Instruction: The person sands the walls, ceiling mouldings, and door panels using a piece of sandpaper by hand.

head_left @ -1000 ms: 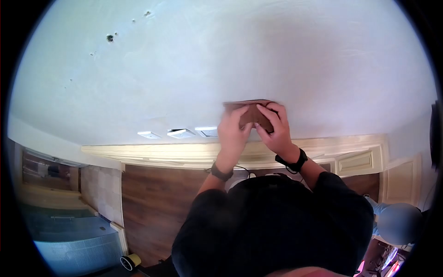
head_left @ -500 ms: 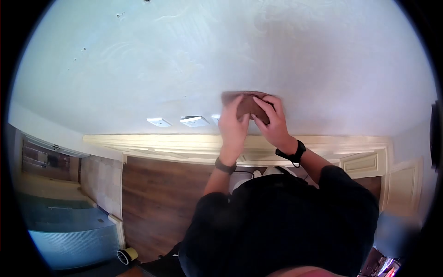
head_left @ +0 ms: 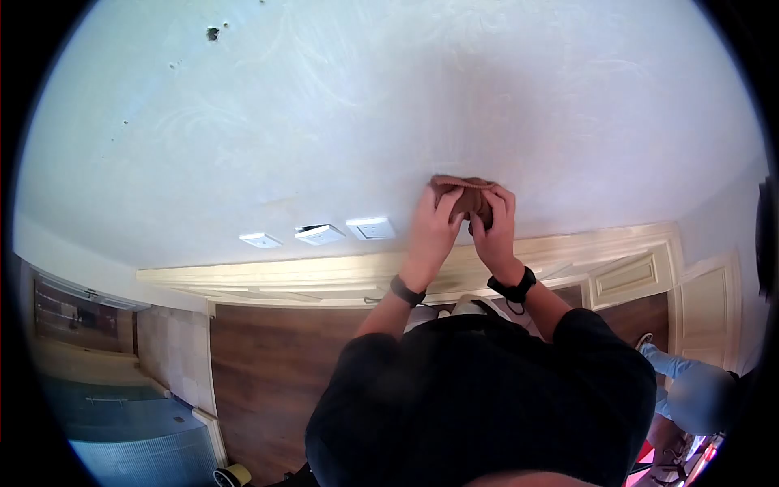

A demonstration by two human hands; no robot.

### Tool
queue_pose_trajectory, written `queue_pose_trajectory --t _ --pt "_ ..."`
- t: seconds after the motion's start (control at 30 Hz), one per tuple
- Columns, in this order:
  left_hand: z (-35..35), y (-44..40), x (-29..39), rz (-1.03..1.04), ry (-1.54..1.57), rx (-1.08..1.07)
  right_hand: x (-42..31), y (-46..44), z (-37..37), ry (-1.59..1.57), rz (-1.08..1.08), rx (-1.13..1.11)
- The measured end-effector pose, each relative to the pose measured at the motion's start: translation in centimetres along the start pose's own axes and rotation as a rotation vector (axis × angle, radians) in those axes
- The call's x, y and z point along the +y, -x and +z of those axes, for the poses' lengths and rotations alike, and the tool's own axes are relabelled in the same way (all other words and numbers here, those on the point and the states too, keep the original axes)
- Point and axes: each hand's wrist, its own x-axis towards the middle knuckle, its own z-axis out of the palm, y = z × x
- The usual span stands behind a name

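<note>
A brown cloth (head_left: 471, 199), folded and bunched, is held between my two hands in front of the pale wall (head_left: 341, 130). My left hand (head_left: 436, 227) grips its left side, the fingers bent over the fabric. On the other side, my right hand (head_left: 497, 231) has its fingers and thumb closed on the cloth. The far edge of the cloth appears to lie against the wall. Dark bands circle both of my wrists. To the left of my hands, white wall plates (head_left: 371, 228) sit in a row, the middle plate (head_left: 320, 234) tilted with a dark gap at its top.
Cream panelling (head_left: 349, 276) runs along the wall's base above a brown wood floor (head_left: 268, 365). Holes (head_left: 213, 34) mark the wall at upper left. A person (head_left: 665, 361) in light blue trousers is at the lower right. A yellowish bucket-like object (head_left: 233, 476) stands lower left.
Both hands have shifted right and slightly down in view with the cloth, which looks more bunched. The view has shifted too, and the person at the right shows more fully.
</note>
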Motion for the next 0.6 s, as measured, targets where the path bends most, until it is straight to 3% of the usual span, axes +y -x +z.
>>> queue_pose_trajectory --t 0.17,0.27,0.37,0.6 --pt "-1.5 1.0 -1.8 -0.044 -0.006 -0.033 -0.9 -0.4 0.7 0.022 -0.077 -0.155" --pt "-3.3 1.4 -1.3 -0.153 -0.061 0.182 -2.6 -1.7 2.1 0.004 -0.078 -0.230" --pt "-4.8 0.3 -0.9 -0.102 -0.118 0.283 -4.0 -2.4 3.2 -0.010 -0.075 -0.247" --pt "-4.2 2.5 -2.6 -0.264 -0.090 0.196 -3.3 -1.4 4.0 0.030 -0.109 -0.222"
